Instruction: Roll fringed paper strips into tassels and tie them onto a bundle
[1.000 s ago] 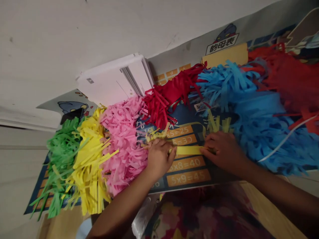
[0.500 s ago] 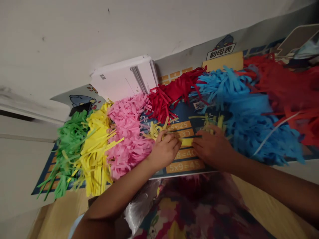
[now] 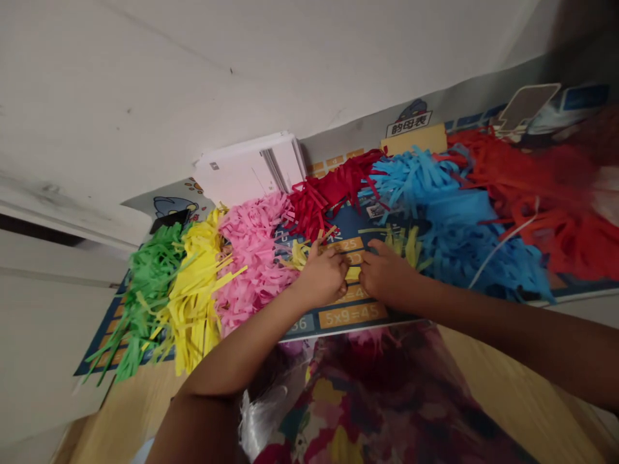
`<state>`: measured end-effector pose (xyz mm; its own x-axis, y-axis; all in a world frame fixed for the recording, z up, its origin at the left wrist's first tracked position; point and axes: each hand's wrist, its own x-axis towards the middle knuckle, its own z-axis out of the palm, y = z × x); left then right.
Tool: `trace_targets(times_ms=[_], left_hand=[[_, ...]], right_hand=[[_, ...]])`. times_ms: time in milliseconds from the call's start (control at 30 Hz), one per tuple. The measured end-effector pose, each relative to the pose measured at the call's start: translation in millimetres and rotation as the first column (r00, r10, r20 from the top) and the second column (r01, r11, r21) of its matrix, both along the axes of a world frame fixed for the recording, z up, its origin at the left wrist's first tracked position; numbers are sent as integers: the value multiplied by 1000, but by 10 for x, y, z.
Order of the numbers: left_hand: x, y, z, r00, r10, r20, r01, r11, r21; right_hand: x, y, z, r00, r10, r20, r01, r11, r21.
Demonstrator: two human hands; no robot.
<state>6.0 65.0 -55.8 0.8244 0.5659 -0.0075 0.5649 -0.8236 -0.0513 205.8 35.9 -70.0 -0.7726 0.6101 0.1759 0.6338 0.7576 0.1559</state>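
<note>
A yellow tissue paper tassel (image 3: 354, 273) lies low over the table mat, its plain middle band showing between my hands. Its fringed ends spread out past each hand, to the left and to the right. My left hand (image 3: 323, 276) is closed on the band's left part with curled fingers. Opposite it, my right hand (image 3: 387, 270) grips the right part, fingertips pressed together. Close to my left hand is a heap of pink paper fringe (image 3: 256, 258). Blue paper fringe (image 3: 464, 225) lies to the right of my right hand.
Yellow fringe (image 3: 193, 290) and green fringe (image 3: 155, 277) lie at the left, dark red fringe (image 3: 333, 190) behind, and bright red fringe (image 3: 556, 212) at the right. A white box-like stack (image 3: 246, 167) stands against the wall (image 3: 290, 64). A white string (image 3: 503, 241) crosses the blue fringe.
My hands have come closer together, so less of the yellow band shows between them. The camera view has shifted slightly.
</note>
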Motion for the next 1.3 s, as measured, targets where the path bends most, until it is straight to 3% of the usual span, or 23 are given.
trace_targets(times_ms=[100, 233, 400, 533, 633, 767, 900, 1167, 1300], left_hand=[[21, 7, -16, 1000, 30, -6, -29, 999, 26], [-42, -10, -129, 993, 42, 110, -50, 996, 74], [-139, -147, -283, 976, 43, 213, -82, 980, 180], [-221, -259, -375, 959, 24, 282, -80, 978, 191], [-284, -271, -394, 920, 102, 377, -138, 988, 70], [-302, -237, -373, 862, 300, 409, -244, 952, -185], [-242, -210, -358, 866, 400, 299, -351, 914, -204], [-221, -136, -366, 907, 370, 202, -342, 926, -161], [-236, -126, -363, 896, 348, 275, -320, 937, -142]], right_hand=[[19, 74, 39, 1000, -22, -12, 22, 1000, -13], [9, 100, 37, 992, -109, -59, 109, 994, -10], [-55, -70, -137, 977, -129, -173, 143, 987, 69], [154, -157, -279, 974, -118, -195, 140, 985, 102], [362, -113, -346, 950, -170, -261, 177, 984, 5], [494, 8, -379, 904, -306, -298, 231, 937, -262], [485, 94, -336, 890, -395, -229, 262, 852, -452], [471, 192, -285, 893, -420, -163, 294, 816, -497], [410, 148, -192, 908, -386, -162, 304, 875, -378]])
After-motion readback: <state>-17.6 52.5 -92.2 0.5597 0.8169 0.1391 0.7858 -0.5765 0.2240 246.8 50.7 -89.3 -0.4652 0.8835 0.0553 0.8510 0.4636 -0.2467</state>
